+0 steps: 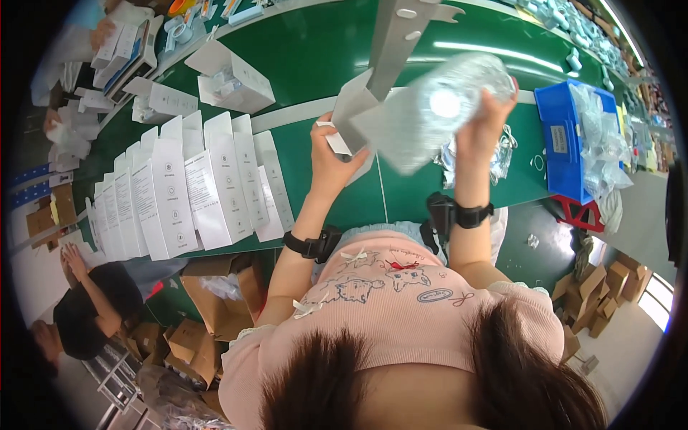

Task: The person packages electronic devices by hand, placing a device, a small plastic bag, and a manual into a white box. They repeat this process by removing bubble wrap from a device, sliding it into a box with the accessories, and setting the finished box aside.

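My left hand (331, 163) is closed around an open white carton (356, 107), tilted with its flaps apart. Beside it, my right hand (487, 122) grips a clear plastic-wrapped item (437, 107) that is blurred by motion; what lies inside the wrapping cannot be made out. The wrapped item's left end is next to the carton's opening, and I cannot tell whether the two touch. Under my right wrist, bagged cables (504, 152) lie on the green table (315, 93). To the left of my left hand stands a row of white cartons (168, 193) with raised flaps.
A metal post (398, 43) rises just beyond the carton. Two filled open cartons (247, 82) stand far left. On the right, a blue bin (561, 140) holds plastic-bagged items. Cardboard boxes (211, 308) sit on the floor. Co-workers are at the left, one in a black top (89, 308).
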A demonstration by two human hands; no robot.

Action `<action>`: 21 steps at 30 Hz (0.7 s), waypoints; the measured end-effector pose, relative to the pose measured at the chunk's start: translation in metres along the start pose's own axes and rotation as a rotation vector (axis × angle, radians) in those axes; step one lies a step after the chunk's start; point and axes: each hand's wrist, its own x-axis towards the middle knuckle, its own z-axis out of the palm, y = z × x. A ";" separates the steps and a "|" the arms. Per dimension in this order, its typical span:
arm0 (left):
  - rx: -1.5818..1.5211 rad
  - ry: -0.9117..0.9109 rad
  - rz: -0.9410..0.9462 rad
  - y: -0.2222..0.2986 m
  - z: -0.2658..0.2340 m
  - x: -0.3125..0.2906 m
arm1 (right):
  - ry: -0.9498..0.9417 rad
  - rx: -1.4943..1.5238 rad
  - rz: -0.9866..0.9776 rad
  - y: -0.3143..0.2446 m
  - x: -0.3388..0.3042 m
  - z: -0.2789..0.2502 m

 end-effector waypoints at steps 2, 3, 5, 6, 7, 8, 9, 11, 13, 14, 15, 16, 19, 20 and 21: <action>-0.077 0.019 -0.018 0.001 0.004 -0.006 | -0.026 -0.062 -0.017 0.011 -0.024 0.027; 0.076 0.017 -0.031 0.001 0.004 -0.011 | -0.084 -0.319 -0.122 0.023 -0.032 0.031; 0.376 0.006 -0.047 -0.001 0.004 -0.019 | -0.223 -0.713 -0.367 0.045 -0.047 0.027; 0.372 -0.004 -0.041 -0.004 0.004 -0.022 | -0.311 -0.850 -0.503 0.053 -0.054 0.024; 0.322 0.046 -0.056 -0.007 0.005 -0.026 | -0.299 -0.858 -0.509 0.061 -0.059 0.019; 0.271 0.096 -0.071 -0.010 0.006 -0.029 | -0.421 -0.706 -0.598 0.070 -0.061 0.014; 0.225 0.151 -0.091 -0.011 0.005 -0.033 | -0.546 -0.546 -0.680 0.072 -0.063 0.014; 0.172 0.152 -0.082 -0.015 0.006 -0.034 | -0.542 -0.580 -0.704 0.071 -0.060 0.012; 0.071 0.169 -0.069 -0.020 0.008 -0.034 | -0.547 -0.639 -0.746 0.070 -0.056 0.009; 0.074 0.169 -0.067 -0.018 0.007 -0.033 | -0.546 -0.635 -0.747 0.068 -0.051 0.009; 0.091 0.142 -0.053 -0.015 0.009 -0.032 | -0.478 -0.655 -0.597 0.064 -0.045 0.006; 0.109 0.120 -0.042 -0.012 0.010 -0.033 | -0.415 -0.669 -0.442 0.059 -0.041 0.002; 0.115 0.065 0.046 -0.006 0.009 -0.029 | -0.366 -0.597 -0.186 0.044 -0.034 0.000; 0.097 0.024 0.123 -0.004 0.010 -0.027 | -0.372 -0.517 -0.086 0.036 -0.033 0.001; 0.079 -0.018 0.203 -0.003 0.010 -0.025 | -0.375 -0.437 0.010 0.032 -0.032 0.001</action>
